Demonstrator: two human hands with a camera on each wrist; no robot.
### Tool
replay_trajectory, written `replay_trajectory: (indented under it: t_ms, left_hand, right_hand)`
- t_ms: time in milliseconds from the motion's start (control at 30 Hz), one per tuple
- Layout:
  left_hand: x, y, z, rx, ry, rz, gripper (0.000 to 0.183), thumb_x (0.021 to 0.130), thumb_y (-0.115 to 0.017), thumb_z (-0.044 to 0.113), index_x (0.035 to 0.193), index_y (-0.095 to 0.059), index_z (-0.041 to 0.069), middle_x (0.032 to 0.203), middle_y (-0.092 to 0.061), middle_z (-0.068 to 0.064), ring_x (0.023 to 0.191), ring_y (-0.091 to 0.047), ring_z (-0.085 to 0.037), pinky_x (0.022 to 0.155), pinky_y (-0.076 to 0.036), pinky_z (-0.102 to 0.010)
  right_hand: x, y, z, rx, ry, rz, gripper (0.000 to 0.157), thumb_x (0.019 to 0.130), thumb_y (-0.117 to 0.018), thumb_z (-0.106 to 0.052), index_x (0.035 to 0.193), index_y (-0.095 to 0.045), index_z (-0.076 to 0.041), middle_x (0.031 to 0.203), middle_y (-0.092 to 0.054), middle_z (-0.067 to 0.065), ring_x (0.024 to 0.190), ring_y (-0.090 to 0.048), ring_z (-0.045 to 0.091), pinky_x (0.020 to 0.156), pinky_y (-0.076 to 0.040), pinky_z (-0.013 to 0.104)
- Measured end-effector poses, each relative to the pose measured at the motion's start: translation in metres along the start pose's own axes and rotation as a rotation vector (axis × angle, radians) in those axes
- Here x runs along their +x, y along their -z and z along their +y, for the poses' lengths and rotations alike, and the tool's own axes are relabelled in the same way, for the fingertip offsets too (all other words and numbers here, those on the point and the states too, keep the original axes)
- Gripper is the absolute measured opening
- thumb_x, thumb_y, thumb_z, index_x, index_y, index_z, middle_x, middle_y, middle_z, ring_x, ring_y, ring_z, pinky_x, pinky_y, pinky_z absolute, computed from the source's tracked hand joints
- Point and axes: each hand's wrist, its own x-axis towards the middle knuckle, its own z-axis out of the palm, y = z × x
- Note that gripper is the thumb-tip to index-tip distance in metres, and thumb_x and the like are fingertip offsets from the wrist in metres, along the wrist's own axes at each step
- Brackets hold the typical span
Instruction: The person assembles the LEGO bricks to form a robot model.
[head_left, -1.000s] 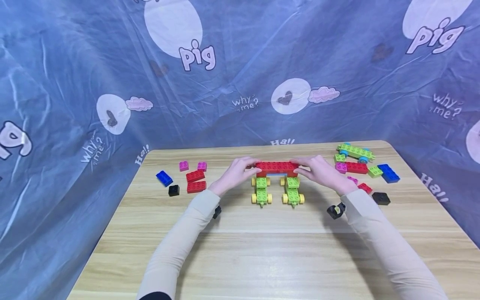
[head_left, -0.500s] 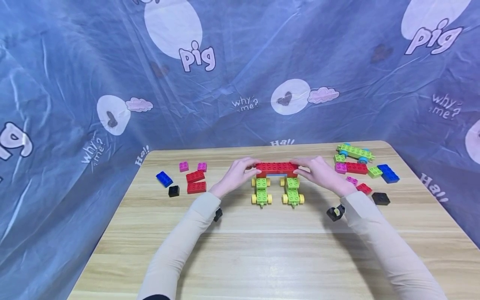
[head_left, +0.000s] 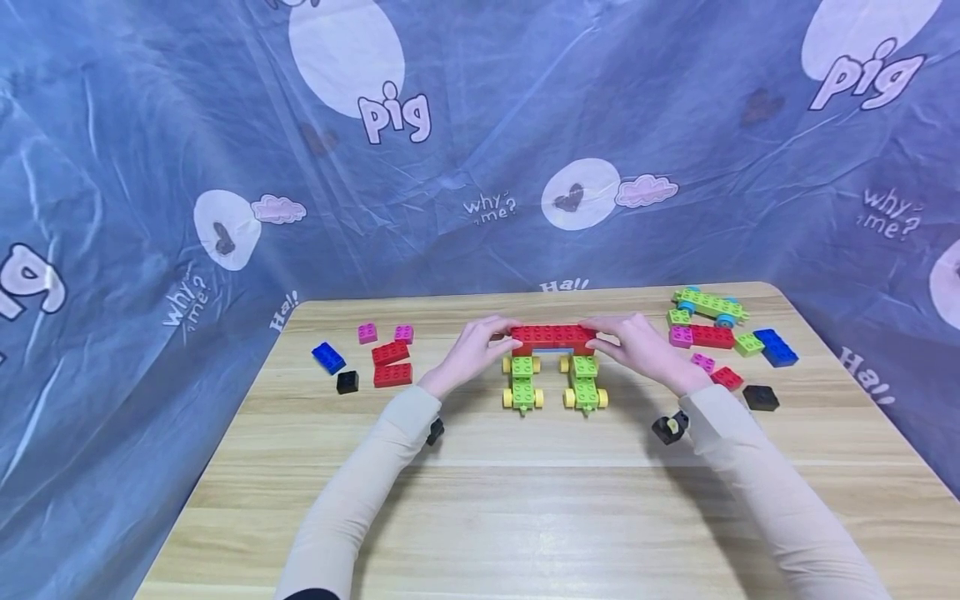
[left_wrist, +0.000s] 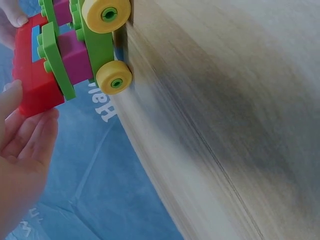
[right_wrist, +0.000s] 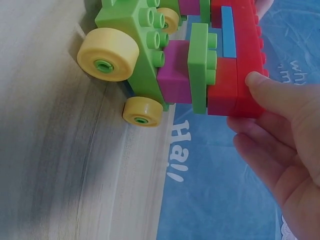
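Observation:
Two green wheeled bases with yellow wheels, the left base (head_left: 522,393) and the right base (head_left: 585,393), stand side by side on the table. A long red brick row (head_left: 553,337) bridges their far ends. Under it, the right wrist view shows a blue piece (right_wrist: 228,31), a green plate (right_wrist: 198,67) and a magenta brick (right_wrist: 175,72) stacked on a base. My left hand (head_left: 468,350) pinches the row's left end, thumb in front and fingers behind. At the right end, my right hand (head_left: 637,346) grips it likewise between thumb and fingers.
Left of the hands lie red bricks (head_left: 393,375), magenta bricks, a blue brick (head_left: 328,357) and a black brick (head_left: 347,382). On the right are a green base with blue wheels (head_left: 708,305), several loose bricks and a black piece (head_left: 761,397). A blue printed cloth (head_left: 480,108) hangs behind the table.

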Motion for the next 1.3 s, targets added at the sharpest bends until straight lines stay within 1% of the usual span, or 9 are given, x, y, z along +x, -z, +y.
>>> replay_trajectory:
  t_ms: [233,367,567,700,767,833,967,1067,1300]
  left_hand:
    - [0.0000,-0.0018,-0.0029,-0.001,0.003,0.014,0.037,0.089,-0.064,0.024,0.122,-0.061,0.008,0.117,-0.066,-0.007,0.106,-0.063,-0.020,0.095,-0.052,-0.034]
    - [-0.0003,-0.0016,-0.0032,-0.002,0.005,0.011,0.038,0.089,-0.064,0.024,0.122,-0.061,0.008,0.117,-0.066,-0.006,0.105,-0.063,-0.020,0.095,-0.052,-0.034]
    - [0.0000,-0.0007,-0.0028,0.005,0.017,0.007,0.037,0.089,-0.064,0.026,0.123,-0.061,0.010,0.117,-0.066,-0.005,0.105,-0.063,-0.019,0.095,-0.053,-0.033]
    - [-0.0006,-0.0002,-0.0018,0.014,0.029,-0.003,0.038,0.089,-0.063,0.026,0.124,-0.060,0.011,0.116,-0.065,-0.005,0.104,-0.063,-0.018,0.094,-0.053,-0.032]
    - [-0.0010,0.0002,-0.0009,0.017,0.030,-0.011,0.039,0.089,-0.063,0.026,0.125,-0.059,0.011,0.118,-0.065,-0.005,0.106,-0.062,-0.018,0.095,-0.052,-0.032]
    - [-0.0013,0.0004,-0.0003,0.026,0.033,-0.017,0.040,0.089,-0.063,0.027,0.126,-0.058,0.012,0.122,-0.064,-0.005,0.111,-0.060,-0.020,0.100,-0.049,-0.034]
    - [-0.0018,0.0009,0.0003,0.040,0.039,-0.028,0.042,0.089,-0.063,0.029,0.127,-0.057,0.014,0.126,-0.062,-0.005,0.116,-0.058,-0.020,0.103,-0.046,-0.035]
    - [-0.0017,0.0016,0.0003,0.046,0.042,-0.046,0.042,0.089,-0.062,0.029,0.128,-0.056,0.013,0.125,-0.062,-0.005,0.112,-0.059,-0.019,0.100,-0.049,-0.033]
    - [-0.0001,0.0049,0.0016,0.066,0.037,-0.064,0.045,0.090,-0.061,0.030,0.130,-0.054,0.011,0.129,-0.060,-0.007,0.112,-0.060,-0.019,0.099,-0.049,-0.032]
  right_hand:
    - [-0.0004,0.0000,0.0004,0.025,-0.003,-0.002,0.035,0.082,-0.070,-0.014,0.115,-0.065,-0.002,0.108,-0.069,0.018,0.072,-0.071,0.024,0.077,-0.058,0.042]
    - [-0.0006,0.0010,0.0005,0.042,-0.012,-0.016,0.035,0.083,-0.070,-0.014,0.115,-0.065,-0.001,0.109,-0.069,0.018,0.083,-0.071,0.028,0.079,-0.057,0.043]
    - [-0.0007,0.0024,0.0000,0.052,-0.052,-0.037,0.037,0.084,-0.069,-0.016,0.118,-0.064,-0.003,0.112,-0.068,0.018,0.086,-0.071,0.030,0.081,-0.056,0.045]
    - [-0.0005,0.0025,-0.0002,0.069,-0.070,-0.046,0.037,0.084,-0.069,-0.016,0.118,-0.064,-0.003,0.113,-0.067,0.018,0.092,-0.069,0.032,0.083,-0.056,0.046]
    - [-0.0004,0.0023,-0.0001,0.079,-0.082,-0.053,0.037,0.084,-0.069,-0.016,0.118,-0.063,-0.003,0.113,-0.067,0.018,0.096,-0.068,0.033,0.083,-0.056,0.046]
    - [-0.0004,0.0021,0.0000,0.091,-0.100,-0.065,0.038,0.084,-0.069,-0.016,0.119,-0.063,-0.003,0.114,-0.067,0.017,0.099,-0.067,0.034,0.084,-0.055,0.046]
    - [0.0003,0.0037,-0.0009,0.113,-0.132,-0.090,0.038,0.084,-0.069,-0.018,0.120,-0.063,-0.005,0.115,-0.067,0.016,0.102,-0.066,0.033,0.087,-0.055,0.047]
    - [0.0007,0.0050,-0.0013,0.113,-0.133,-0.104,0.038,0.085,-0.068,-0.018,0.120,-0.062,-0.005,0.116,-0.067,0.016,0.104,-0.065,0.033,0.089,-0.054,0.047]
    - [-0.0003,0.0059,-0.0012,0.089,-0.140,-0.099,0.040,0.086,-0.067,-0.020,0.121,-0.061,-0.003,0.118,-0.066,0.017,0.104,-0.065,0.034,0.089,-0.053,0.048]
